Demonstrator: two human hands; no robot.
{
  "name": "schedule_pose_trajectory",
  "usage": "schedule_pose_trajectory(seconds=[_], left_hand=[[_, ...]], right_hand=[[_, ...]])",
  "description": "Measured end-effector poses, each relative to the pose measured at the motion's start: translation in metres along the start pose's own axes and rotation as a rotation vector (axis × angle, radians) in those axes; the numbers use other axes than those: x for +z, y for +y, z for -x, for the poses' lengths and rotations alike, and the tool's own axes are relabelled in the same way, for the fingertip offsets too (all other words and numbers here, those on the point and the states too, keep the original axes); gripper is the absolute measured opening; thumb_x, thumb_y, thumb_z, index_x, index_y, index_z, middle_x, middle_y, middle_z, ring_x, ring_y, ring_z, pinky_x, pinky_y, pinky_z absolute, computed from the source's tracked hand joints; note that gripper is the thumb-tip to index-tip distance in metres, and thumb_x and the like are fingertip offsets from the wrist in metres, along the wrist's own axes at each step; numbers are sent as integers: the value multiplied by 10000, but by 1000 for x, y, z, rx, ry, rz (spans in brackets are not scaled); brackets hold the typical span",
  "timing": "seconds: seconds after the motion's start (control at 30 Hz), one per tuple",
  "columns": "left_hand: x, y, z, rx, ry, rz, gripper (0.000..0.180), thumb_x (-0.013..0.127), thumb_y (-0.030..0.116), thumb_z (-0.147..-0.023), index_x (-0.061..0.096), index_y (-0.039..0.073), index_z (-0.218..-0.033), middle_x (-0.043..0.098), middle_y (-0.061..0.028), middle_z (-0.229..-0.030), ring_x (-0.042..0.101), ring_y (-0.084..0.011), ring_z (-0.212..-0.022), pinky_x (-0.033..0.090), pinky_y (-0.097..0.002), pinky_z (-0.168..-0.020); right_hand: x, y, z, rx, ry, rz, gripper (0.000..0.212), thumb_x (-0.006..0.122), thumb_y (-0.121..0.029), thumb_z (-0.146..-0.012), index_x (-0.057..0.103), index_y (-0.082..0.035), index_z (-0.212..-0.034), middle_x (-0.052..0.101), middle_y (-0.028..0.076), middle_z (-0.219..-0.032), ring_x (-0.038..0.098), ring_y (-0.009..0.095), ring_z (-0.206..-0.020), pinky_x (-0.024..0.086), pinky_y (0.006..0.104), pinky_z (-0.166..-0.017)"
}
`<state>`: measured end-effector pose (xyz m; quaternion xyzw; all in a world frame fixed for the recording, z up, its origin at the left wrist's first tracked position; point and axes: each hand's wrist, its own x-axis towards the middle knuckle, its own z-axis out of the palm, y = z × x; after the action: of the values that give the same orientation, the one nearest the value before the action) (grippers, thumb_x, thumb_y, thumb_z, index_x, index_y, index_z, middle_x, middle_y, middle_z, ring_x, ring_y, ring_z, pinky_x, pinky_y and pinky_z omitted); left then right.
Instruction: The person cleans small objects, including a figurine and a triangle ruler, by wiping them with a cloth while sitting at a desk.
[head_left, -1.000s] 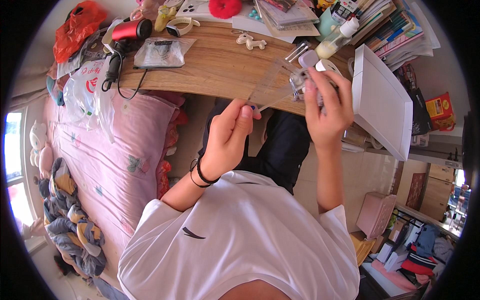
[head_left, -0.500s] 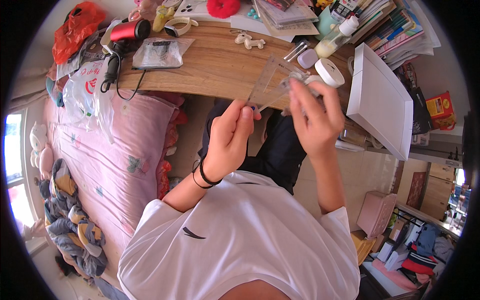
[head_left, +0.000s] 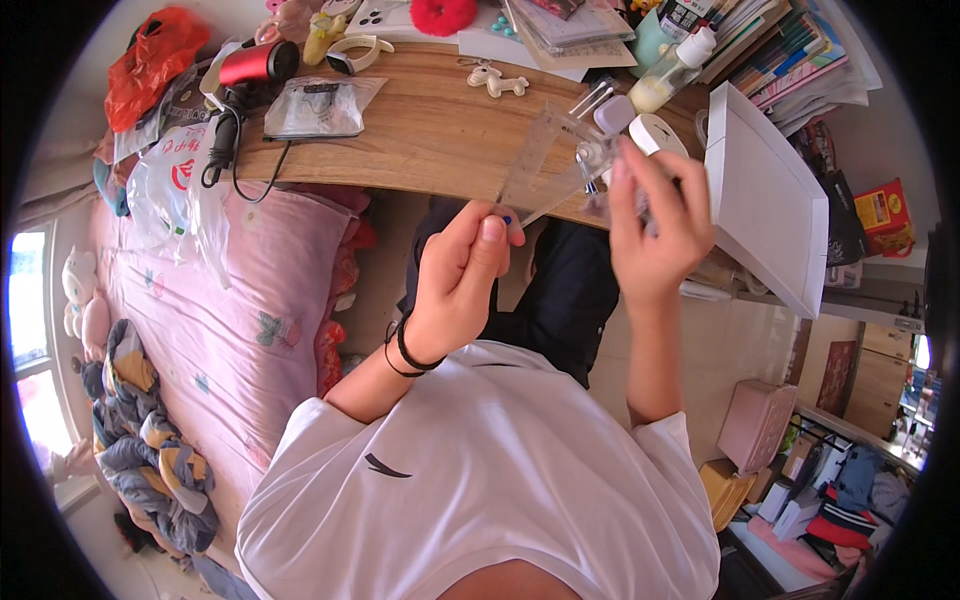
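Observation:
My left hand pinches a clear plastic set square by its lower corner, thumb on top. The set square is held tilted over the desk's near edge, and a small blue spot shows beside the thumb tip. At its right side, my right hand is raised with bent fingers, partly smeared by motion. A crumpled, whitish, see-through thing shows at those fingertips; whether it is tissue or thin plastic I cannot make out. Black bands circle my left wrist.
On the wooden desk lie a dog-shaped keychain, a clear packet, a lilac case, a round white container and a pump bottle. A white box lid leans at the right. Left is a pink-sheeted bed.
My right hand has moved right, away from the set square's middle, with the crumpled thing at its fingertips. My left hand and the set square have hardly moved.

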<state>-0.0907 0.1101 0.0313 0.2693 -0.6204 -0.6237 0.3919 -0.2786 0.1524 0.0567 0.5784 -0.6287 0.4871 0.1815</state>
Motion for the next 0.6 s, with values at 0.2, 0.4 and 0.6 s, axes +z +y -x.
schedule_pose_trajectory(seconds=[0.2, 0.4, 0.6], left_hand=[[2, -3, -4, 13, 10, -35, 276, 385, 194, -1060, 537, -12, -954, 386, 45, -640, 307, -44, -576, 273, -211, -541], [2, -2, -3, 42, 9, -123, 243, 424, 171, -1043, 555, -7, -942, 419, 12, -603, 358, -62, -549, 309, -231, -516], [8, 4, -5, 132, 27, -263, 182, 477, 125, -1016, 573, -12, -944, 488, -85, -589, 435, -127, -508, 370, -258, -499]], right_hand=[[6, -25, 13, -207, -112, -144, 353, 763, -22, -731, 712, -79, -1076, 588, 70, -885, 576, 207, -687, 469, 319, -569], [3, -16, -7, 12, 75, -3, 219, 714, 26, -802, 731, -24, -1015, 604, 89, -864, 594, 195, -727, 483, 299, -624], [19, -35, -5, 3, 68, -74, 226, 731, -11, -797, 700, -36, -1020, 591, 90, -866, 586, 214, -670, 482, 318, -587]])
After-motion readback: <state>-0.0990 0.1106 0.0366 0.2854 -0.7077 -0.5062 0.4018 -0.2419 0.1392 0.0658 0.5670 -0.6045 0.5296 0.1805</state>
